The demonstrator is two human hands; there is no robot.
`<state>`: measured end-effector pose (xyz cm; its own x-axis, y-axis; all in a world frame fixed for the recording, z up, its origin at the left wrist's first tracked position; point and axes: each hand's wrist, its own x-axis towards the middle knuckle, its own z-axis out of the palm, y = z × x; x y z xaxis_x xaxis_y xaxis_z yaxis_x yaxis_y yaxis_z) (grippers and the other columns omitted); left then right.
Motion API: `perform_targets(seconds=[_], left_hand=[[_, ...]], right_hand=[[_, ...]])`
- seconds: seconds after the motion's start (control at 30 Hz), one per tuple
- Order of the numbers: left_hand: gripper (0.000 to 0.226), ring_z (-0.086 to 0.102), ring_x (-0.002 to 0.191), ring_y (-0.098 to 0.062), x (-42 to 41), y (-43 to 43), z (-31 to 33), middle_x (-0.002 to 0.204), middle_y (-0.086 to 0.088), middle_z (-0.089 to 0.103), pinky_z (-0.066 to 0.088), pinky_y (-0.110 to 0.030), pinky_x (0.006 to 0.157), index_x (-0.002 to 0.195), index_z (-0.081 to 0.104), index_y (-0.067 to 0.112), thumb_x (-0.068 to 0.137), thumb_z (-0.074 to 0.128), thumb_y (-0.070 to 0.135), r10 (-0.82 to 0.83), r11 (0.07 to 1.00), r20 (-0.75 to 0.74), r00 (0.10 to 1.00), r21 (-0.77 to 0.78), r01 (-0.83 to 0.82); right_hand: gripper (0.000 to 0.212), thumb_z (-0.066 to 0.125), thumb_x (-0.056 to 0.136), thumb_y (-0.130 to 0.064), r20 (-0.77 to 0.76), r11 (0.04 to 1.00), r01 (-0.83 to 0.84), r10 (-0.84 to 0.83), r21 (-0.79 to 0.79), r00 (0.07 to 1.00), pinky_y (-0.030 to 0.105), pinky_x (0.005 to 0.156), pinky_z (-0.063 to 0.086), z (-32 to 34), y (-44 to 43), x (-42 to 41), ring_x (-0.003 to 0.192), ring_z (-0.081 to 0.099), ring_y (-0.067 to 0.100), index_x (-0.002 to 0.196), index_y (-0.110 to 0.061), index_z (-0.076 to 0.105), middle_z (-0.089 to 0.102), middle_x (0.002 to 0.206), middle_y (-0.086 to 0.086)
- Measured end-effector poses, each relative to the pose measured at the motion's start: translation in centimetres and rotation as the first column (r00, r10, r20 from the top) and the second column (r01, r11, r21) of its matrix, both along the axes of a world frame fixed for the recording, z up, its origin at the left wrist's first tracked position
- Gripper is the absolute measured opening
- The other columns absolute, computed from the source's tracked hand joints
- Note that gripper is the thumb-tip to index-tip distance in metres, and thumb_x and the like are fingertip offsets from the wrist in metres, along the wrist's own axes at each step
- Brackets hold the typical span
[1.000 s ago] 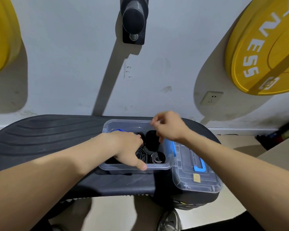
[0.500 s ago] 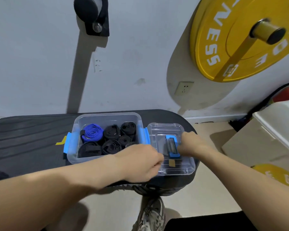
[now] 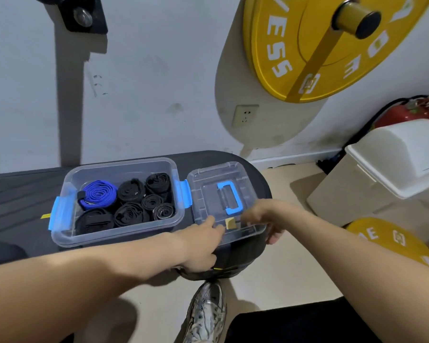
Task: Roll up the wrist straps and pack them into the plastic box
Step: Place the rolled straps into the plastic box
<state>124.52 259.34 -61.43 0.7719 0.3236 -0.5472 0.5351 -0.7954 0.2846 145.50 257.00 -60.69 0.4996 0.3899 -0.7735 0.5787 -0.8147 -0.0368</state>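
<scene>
A clear plastic box (image 3: 67, 233) with blue latches stands open on a black padded bench (image 3: 23, 194). Inside lie a rolled blue strap (image 3: 98, 195) and several rolled black straps (image 3: 131, 191). To the right of the box, its clear lid (image 3: 213, 179) with a blue handle (image 3: 233, 198) lies flat on the bench's end. My left hand (image 3: 203, 241) holds the lid's near left corner, thumb on top. My right hand (image 3: 262, 219) grips the near right corner, with fingers curled under the edge.
A yellow weight plate (image 3: 319, 53) hangs on the wall at upper right. A white-lidded bin (image 3: 393, 157) stands on the floor at right, with a red extinguisher (image 3: 406, 112) behind it and another yellow plate (image 3: 386, 238) nearer. My shoe (image 3: 206, 310) is below the bench end.
Both hands have come out of the box and moved right to the lid's near edge. The view has swung right, so the box sits further left.
</scene>
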Motion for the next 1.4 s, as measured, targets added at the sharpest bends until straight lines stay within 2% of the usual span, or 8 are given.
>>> perform_targets(seconds=[0.27, 0.5, 0.67, 0.8, 0.93, 1.07, 1.27, 1.4], left_hand=[[0.057, 0.055, 0.129, -0.027, 0.7, 1.4, 3.0, 0.143, -0.005, 0.051, 0.047, -0.046, 0.111, 0.156, 0.039, 0.022, 0.103, 0.058, 0.031, 0.170, 0.985, 0.354, 0.919, -0.064, -0.158], [0.038, 0.055, 0.109, -0.023, -0.9, 3.9, 9.4, 0.122, 0.000, 0.046, 0.049, -0.045, 0.099, 0.124, 0.048, 0.021, 0.091, 0.063, 0.012, 0.423, 0.821, 0.798, 0.429, -0.136, -0.555], [0.087, 0.034, 0.147, -0.038, -4.1, 5.9, 11.3, 0.156, -0.017, 0.022, 0.032, -0.043, 0.122, 0.161, 0.016, 0.007, 0.094, 0.070, 0.020, 0.666, 0.580, 0.709, 0.232, -0.296, -0.759], [0.085, 0.032, 0.152, -0.035, -6.8, 6.4, 11.8, 0.168, -0.018, 0.022, 0.030, -0.042, 0.113, 0.166, 0.006, 0.009, 0.104, 0.053, 0.043, 0.804, 0.334, 0.593, -0.049, -0.518, -0.787], [0.066, 0.036, 0.150, -0.033, -10.3, 6.8, 12.4, 0.166, -0.017, 0.033, 0.027, -0.036, 0.107, 0.163, 0.020, 0.014, 0.110, 0.041, 0.047, 0.758, 0.284, 0.625, -0.184, -0.571, -0.770], [0.040, 0.053, 0.122, -0.034, -14.8, 8.3, 12.3, 0.133, -0.013, 0.052, 0.050, -0.043, 0.101, 0.136, 0.034, 0.008, 0.098, 0.046, 0.003, 0.772, 0.290, 0.630, -0.078, -0.459, -0.840], [0.011, 0.054, 0.081, -0.033, -19.0, 10.4, 10.0, 0.097, -0.021, 0.062, 0.038, -0.034, 0.061, 0.097, 0.060, -0.003, 0.096, 0.049, 0.001, 0.849, 0.277, 0.508, 0.147, -0.191, -0.942], [0.027, 0.043, 0.065, -0.021, -20.1, 11.3, 8.9, 0.080, -0.008, 0.051, 0.031, -0.032, 0.050, 0.073, 0.044, 0.010, 0.099, 0.052, 0.006, 0.859, 0.267, 0.475, 0.189, -0.103, -0.958]], right_hand=[[0.010, 0.064, 0.090, -0.012, 0.008, 0.754, 0.099, -0.137, 0.649, 0.991, 0.038, 0.065, 0.057, 6.4, 2.3, -0.1, 0.074, 0.067, 0.029, 0.098, -0.005, 0.066, 0.069, 0.088, 0.013], [0.019, 0.069, 0.093, -0.006, 0.285, 0.260, -0.282, 0.027, 0.924, 0.958, 0.025, 0.071, 0.050, 12.2, 2.0, -3.5, 0.080, 0.064, 0.010, 0.100, -0.023, 0.065, 0.070, 0.088, -0.008], [0.023, 0.062, 0.091, -0.002, 0.364, -0.014, -0.364, 0.065, 0.931, 0.929, 0.035, 0.083, 0.054, 15.6, 2.2, -7.3, 0.088, 0.064, 0.015, 0.108, -0.017, 0.063, 0.073, 0.099, -0.003], [0.019, 0.056, 0.085, -0.005, 0.170, -0.092, -0.161, 0.093, 0.983, 0.981, 0.015, 0.058, 0.044, 17.4, 2.9, -10.6, 0.064, 0.053, 0.003, 0.091, -0.022, 0.050, 0.057, 0.080, -0.013], [0.004, 0.058, 0.084, -0.015, -0.093, -0.055, 0.094, 0.028, 0.994, 0.995, 0.025, 0.053, 0.049, 17.9, 4.7, -13.0, 0.064, 0.054, 0.007, 0.087, -0.012, 0.059, 0.061, 0.073, -0.005], [0.022, 0.064, 0.086, -0.020, -0.297, 0.080, 0.295, 0.026, 0.952, 0.954, 0.030, 0.064, 0.057, 16.8, 7.1, -13.9, 0.082, 0.069, 0.020, 0.107, -0.016, 0.069, 0.073, 0.098, 0.011], [0.052, 0.052, 0.107, -0.048, -0.164, 0.890, -0.042, 0.130, 0.453, 0.978, 0.058, 0.091, 0.062, 12.4, 9.5, -15.0, 0.107, 0.073, 0.048, 0.144, -0.011, 0.047, 0.060, 0.133, 0.025], [0.040, 0.081, 0.092, -0.030, -0.090, 0.909, -0.269, 0.311, 0.318, 0.946, 0.051, 0.088, 0.065, 10.9, 10.6, -15.9, 0.092, 0.074, 0.039, 0.118, -0.007, 0.060, 0.062, 0.114, 0.021]])
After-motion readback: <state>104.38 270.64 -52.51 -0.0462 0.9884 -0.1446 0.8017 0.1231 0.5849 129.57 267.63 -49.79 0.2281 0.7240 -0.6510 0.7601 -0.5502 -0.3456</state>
